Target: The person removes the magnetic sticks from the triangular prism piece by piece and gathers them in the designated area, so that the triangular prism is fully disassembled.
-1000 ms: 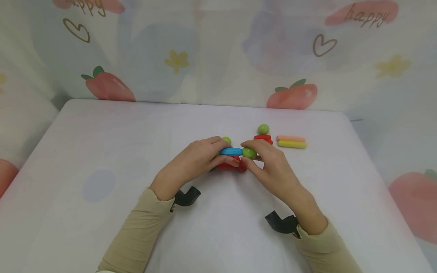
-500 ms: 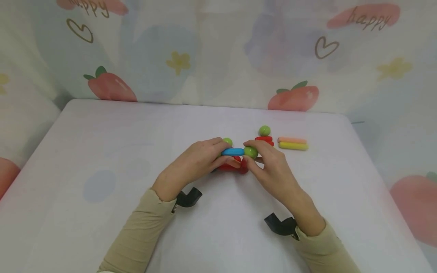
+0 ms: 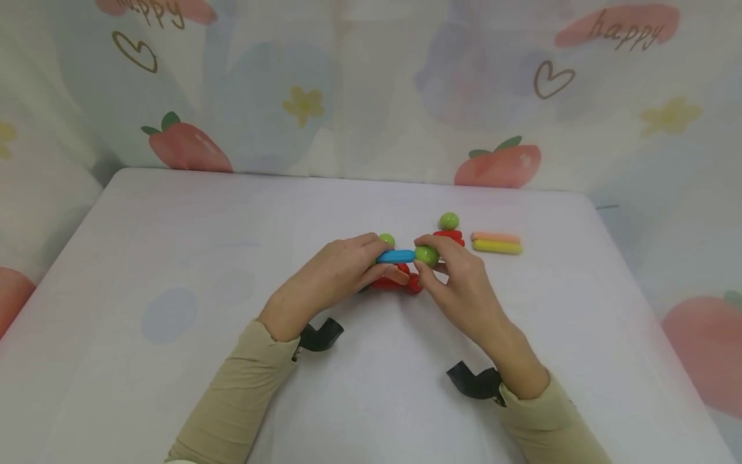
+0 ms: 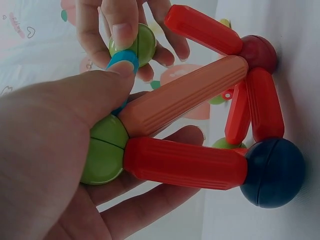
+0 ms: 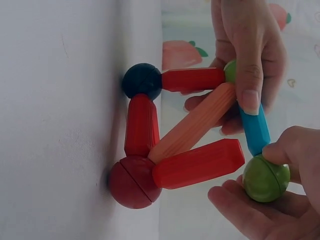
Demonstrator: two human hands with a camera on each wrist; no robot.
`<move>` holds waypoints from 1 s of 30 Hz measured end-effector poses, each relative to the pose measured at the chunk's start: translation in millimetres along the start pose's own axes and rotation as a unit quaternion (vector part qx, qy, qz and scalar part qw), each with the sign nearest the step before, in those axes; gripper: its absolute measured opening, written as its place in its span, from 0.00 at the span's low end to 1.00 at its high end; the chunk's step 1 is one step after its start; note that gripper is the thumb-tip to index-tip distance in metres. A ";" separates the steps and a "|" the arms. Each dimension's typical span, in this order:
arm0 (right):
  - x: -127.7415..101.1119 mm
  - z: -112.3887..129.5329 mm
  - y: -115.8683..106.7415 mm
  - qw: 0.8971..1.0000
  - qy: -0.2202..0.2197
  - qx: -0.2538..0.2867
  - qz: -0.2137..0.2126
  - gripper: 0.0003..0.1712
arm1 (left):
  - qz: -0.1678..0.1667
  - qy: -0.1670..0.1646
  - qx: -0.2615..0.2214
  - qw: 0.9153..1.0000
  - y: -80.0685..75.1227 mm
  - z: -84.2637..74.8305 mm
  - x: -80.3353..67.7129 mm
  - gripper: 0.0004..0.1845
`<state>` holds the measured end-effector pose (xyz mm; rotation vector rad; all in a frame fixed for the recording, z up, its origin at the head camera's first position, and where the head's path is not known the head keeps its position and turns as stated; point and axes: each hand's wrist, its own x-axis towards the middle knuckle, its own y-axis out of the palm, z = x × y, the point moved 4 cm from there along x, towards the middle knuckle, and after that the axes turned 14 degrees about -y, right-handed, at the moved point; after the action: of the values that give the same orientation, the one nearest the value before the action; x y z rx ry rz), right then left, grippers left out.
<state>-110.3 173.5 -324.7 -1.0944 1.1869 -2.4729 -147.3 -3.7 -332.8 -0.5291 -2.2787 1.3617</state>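
Observation:
A frame of magnetic rods and balls stands on the table between my hands. My left hand (image 3: 330,270) grips the green ball (image 4: 106,150) at its top, thumb on a blue rod (image 5: 256,131). From that ball a red rod (image 4: 185,162) runs to a dark blue ball (image 4: 274,172), and an orange rod (image 4: 187,94) slants to a red ball (image 5: 134,182). My right hand (image 3: 466,283) pinches another green ball (image 5: 266,178) at the blue rod's other end. A second red rod (image 5: 200,164) rises from the red ball, its free end just short of that green ball.
Behind my right hand lie red rods (image 3: 449,236) with a green ball (image 3: 449,221) beyond them. To their right, an orange rod (image 3: 495,237) and a yellow rod (image 3: 497,247) lie side by side on the white table (image 3: 232,212). A printed cloth hangs behind.
My right hand and its green ball have risen very slightly, so the blue rod tilts up a little at the right. The left hand keeps its hold.

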 end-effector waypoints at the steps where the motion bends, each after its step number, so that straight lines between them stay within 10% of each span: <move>1: 0.0 -0.4 -0.3 1.000 -0.001 0.000 0.000 0.21 | 0.001 -0.001 -0.001 1.000 0.0 0.0 0.1 0.14; 30: -6.4 -33.1 -28.5 0.994 0.064 -0.082 -0.015 0.21 | 0.048 -0.027 -0.035 0.998 -0.2 0.1 -2.3 0.19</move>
<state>-124.7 215.1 -320.7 -1.0121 1.4430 -2.5394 -145.4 -5.1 -333.0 -0.6382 -2.3801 1.3598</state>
